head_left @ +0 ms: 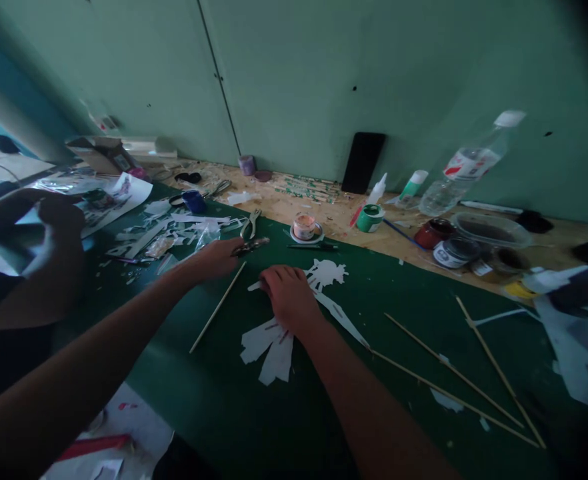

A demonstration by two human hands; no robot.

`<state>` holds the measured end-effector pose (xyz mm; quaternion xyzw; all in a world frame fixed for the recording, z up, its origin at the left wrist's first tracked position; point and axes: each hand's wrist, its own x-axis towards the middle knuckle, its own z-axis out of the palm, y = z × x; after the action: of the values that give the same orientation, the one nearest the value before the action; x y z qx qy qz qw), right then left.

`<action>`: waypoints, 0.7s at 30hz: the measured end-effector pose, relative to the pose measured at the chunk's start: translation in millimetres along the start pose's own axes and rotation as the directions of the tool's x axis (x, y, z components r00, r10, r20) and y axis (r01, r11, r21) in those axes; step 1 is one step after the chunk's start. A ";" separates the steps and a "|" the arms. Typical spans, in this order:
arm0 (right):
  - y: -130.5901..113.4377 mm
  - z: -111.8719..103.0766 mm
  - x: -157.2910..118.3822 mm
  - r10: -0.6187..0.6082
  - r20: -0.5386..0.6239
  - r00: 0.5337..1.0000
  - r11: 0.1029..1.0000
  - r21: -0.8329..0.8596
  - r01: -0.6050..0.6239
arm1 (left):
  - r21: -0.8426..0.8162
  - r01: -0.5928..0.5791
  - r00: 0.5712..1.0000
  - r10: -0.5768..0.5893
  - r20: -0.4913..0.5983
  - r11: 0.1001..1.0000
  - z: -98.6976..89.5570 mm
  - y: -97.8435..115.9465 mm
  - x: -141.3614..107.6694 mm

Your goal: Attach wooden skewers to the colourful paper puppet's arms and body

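My right hand lies flat on a white paper cut-out figure spread on the green mat, fingers pressing it down. My left hand reaches forward and its fingers close on a small metal tool, likely pliers or scissors. A thin wooden stick lies just below my left hand. A second pair of pliers rests a little farther back.
Several long wooden sticks lie at the right. Paint jars, glue bottles, a plastic water bottle, a black phone and bowls stand along the wall. Paper scraps litter the left. Another person's arm is at far left.
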<state>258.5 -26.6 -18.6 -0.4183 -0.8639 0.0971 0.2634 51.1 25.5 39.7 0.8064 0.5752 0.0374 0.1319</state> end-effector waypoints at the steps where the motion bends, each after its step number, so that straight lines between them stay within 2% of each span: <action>1: 0.5 0.2 0.1 -0.004 0.002 1.000 1.000 0.005 0.004 | -0.043 0.036 0.999 -0.036 -0.007 0.998 -0.7 -0.4 -16.6; 2: 1.1 0.6 0.1 -0.008 0.000 1.000 1.000 0.008 0.008 | -0.117 0.066 0.998 -0.066 0.001 0.991 -0.6 1.5 -34.6; 3: 1.7 0.9 0.1 -0.011 -0.006 1.000 1.000 0.010 0.011 | -0.327 0.129 0.991 -0.127 0.028 0.936 0.6 5.6 -53.3; 4: 2.2 1.4 0.1 -0.013 -0.014 1.000 1.000 0.012 0.013 | -0.479 0.200 0.980 -0.179 0.090 0.854 2.9 11.7 -71.7; 7: 3.2 2.4 -0.1 -0.016 -0.034 0.999 1.000 0.009 0.017 | -0.742 0.376 0.906 -0.387 0.170 0.555 15.6 35.5 -116.3; 9: 3.3 2.8 0.0 -0.021 -0.035 0.999 1.000 0.005 0.022 | -0.811 0.424 0.881 -0.390 0.266 0.404 25.8 49.2 -132.8; 12: 2.9 3.0 0.2 -0.032 -0.042 0.999 0.999 0.015 0.032 | -0.848 0.469 0.852 -0.380 0.360 0.247 35.8 60.1 -139.4; 14: 2.8 3.1 0.0 -0.035 -0.053 0.998 0.999 0.028 0.036 | -0.866 0.459 0.845 -0.396 0.359 0.197 36.1 63.5 -136.7; 15: 2.7 3.1 -0.2 -0.036 -0.060 0.998 0.999 0.032 0.038 | -0.868 0.454 0.846 -0.402 0.349 0.202 34.6 65.0 -134.2; 17: 2.5 2.7 -0.8 -0.039 -0.070 0.997 0.998 0.038 0.042 | -0.849 0.465 0.839 -0.429 0.334 0.250 30.1 67.9 -128.4; 21: 1.6 -0.1 -2.2 -0.050 -0.079 0.996 0.998 0.045 0.054 | -0.783 0.539 0.793 -0.502 0.346 0.310 25.5 69.2 -117.0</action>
<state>260.8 -27.3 -20.0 -0.3927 -0.8611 0.0940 0.3088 80.9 -109.5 43.5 0.4036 0.7037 0.2555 0.5260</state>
